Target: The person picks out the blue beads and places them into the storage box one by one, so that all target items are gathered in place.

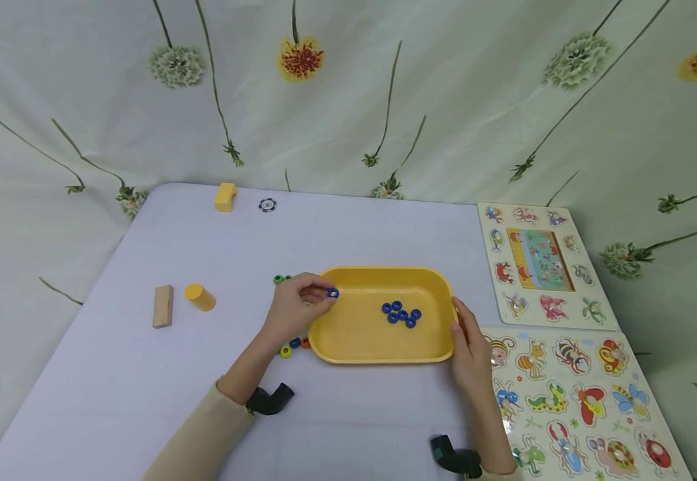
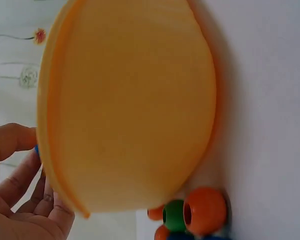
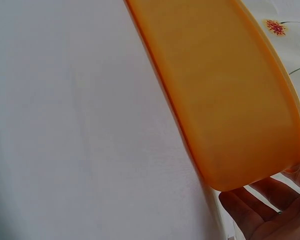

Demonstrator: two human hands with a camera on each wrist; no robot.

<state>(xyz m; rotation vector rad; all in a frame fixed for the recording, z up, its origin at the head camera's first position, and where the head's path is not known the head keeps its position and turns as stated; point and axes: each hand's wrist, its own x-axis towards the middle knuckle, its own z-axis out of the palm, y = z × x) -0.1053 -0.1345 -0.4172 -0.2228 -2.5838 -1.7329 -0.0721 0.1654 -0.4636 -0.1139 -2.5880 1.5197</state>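
Note:
A yellow tray stands on the white-covered table, with several blue ring-shaped beads loosely grouped right of its middle. Over its left rim, my left hand pinches one more blue bead between thumb and finger; just a sliver of that bead shows in the left wrist view. My right hand grips the tray's right end, thumb near the rim and fingers against the outer side. Outside the tray's left end lie loose beads, among them an orange bead and a green bead, partly hidden by hand and tray.
Two picture puzzle boards lie at the right, an upper one and a lower one. Toward the left are a wooden block and a yellow cylinder. A yellow arched block and a poker chip lie near the far edge.

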